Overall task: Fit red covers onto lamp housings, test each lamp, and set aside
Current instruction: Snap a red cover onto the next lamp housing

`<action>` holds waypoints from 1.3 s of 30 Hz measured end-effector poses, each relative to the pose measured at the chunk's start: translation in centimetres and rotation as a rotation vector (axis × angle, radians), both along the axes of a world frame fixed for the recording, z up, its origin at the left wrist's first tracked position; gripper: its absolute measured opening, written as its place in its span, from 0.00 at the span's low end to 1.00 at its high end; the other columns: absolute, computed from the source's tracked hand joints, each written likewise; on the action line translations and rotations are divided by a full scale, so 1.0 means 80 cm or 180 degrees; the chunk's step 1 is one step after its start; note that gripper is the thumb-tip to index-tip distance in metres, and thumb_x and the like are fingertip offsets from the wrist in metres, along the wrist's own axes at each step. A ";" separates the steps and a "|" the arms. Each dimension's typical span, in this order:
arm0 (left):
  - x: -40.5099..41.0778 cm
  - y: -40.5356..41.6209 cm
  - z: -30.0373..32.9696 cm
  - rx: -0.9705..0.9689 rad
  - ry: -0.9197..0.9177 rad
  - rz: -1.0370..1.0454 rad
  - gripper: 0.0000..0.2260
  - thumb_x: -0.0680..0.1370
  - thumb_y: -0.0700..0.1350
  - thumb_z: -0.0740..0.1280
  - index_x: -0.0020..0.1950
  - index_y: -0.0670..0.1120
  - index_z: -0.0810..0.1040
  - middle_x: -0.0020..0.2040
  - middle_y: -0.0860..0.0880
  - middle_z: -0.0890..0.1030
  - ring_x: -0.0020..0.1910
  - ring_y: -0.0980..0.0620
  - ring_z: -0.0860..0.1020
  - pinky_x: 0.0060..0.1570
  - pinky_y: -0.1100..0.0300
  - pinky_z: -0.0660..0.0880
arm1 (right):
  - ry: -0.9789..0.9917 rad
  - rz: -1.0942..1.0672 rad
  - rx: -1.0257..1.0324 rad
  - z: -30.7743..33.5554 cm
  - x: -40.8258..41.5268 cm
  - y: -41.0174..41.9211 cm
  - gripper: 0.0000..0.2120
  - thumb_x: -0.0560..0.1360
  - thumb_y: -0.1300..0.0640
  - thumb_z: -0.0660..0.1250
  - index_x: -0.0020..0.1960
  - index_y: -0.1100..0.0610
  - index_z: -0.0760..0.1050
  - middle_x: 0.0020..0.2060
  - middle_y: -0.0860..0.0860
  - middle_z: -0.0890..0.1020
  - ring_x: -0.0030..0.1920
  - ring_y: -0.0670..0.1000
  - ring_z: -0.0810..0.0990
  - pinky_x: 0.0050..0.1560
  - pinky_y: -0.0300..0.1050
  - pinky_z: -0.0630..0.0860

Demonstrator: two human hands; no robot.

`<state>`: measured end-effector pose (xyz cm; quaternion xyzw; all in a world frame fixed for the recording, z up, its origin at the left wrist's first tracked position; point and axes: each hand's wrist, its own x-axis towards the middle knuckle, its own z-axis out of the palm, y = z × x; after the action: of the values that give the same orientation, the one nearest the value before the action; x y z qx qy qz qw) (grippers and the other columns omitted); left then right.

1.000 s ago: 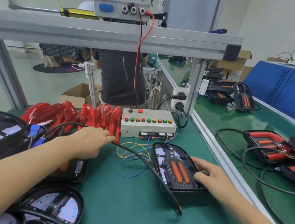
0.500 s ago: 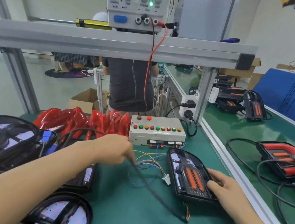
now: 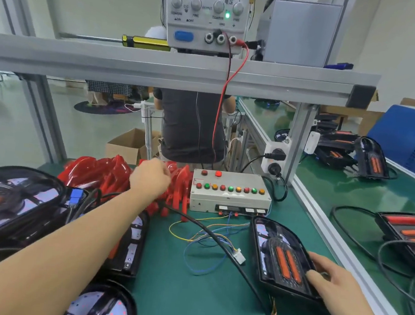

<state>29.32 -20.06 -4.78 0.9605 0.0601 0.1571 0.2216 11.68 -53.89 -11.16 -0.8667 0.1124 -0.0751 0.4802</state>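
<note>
A black lamp housing [image 3: 280, 261] with two orange strips lies on the green mat at the right. My right hand [image 3: 328, 281] grips its near right corner. A pile of red covers [image 3: 94, 172] stands at the back left of the mat. My left hand [image 3: 149, 180] is in among those covers with its fingers curled; a grip on a cover is not visible. The housing's black cable [image 3: 219, 243] runs from under my left wrist to the mat's front.
A grey test box [image 3: 230, 202] with coloured buttons sits behind the housing, with loose wires and a white connector [image 3: 239, 257] in front. More housings [image 3: 14, 205] crowd the left. A power supply [image 3: 206, 14] stands on the shelf. A person [image 3: 191, 125] stands behind.
My left hand has let go of the black cable and moved up and back into the red covers. My right hand stays on the housing. The camera has tilted upward.
</note>
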 end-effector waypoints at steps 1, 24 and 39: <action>0.006 0.003 0.002 0.0189 -0.0067 0.0170 0.09 0.74 0.43 0.64 0.47 0.44 0.83 0.47 0.44 0.83 0.47 0.41 0.80 0.46 0.52 0.77 | -0.0005 0.0011 -0.0034 0.001 0.000 0.000 0.19 0.74 0.65 0.66 0.49 0.40 0.78 0.38 0.34 0.83 0.38 0.38 0.81 0.37 0.33 0.73; 0.018 -0.021 0.026 -0.0847 -0.0379 0.0643 0.05 0.71 0.40 0.71 0.43 0.39 0.80 0.46 0.37 0.82 0.47 0.36 0.80 0.47 0.49 0.77 | 0.0182 0.0310 -0.0468 0.006 0.009 -0.016 0.15 0.77 0.58 0.67 0.45 0.36 0.75 0.39 0.37 0.83 0.36 0.40 0.82 0.36 0.30 0.74; -0.080 -0.087 0.074 0.1215 -0.1800 -0.2983 0.04 0.74 0.38 0.69 0.44 0.44 0.84 0.43 0.48 0.81 0.38 0.48 0.80 0.35 0.57 0.76 | -0.0896 0.0456 -0.1182 0.055 0.009 0.028 0.15 0.77 0.50 0.66 0.63 0.51 0.77 0.49 0.38 0.75 0.44 0.33 0.72 0.46 0.28 0.64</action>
<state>22.88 -27.01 1.13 0.8283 -0.4625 0.3007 0.0979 12.41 -51.67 -6.76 -0.9269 -0.0331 -0.1802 0.3277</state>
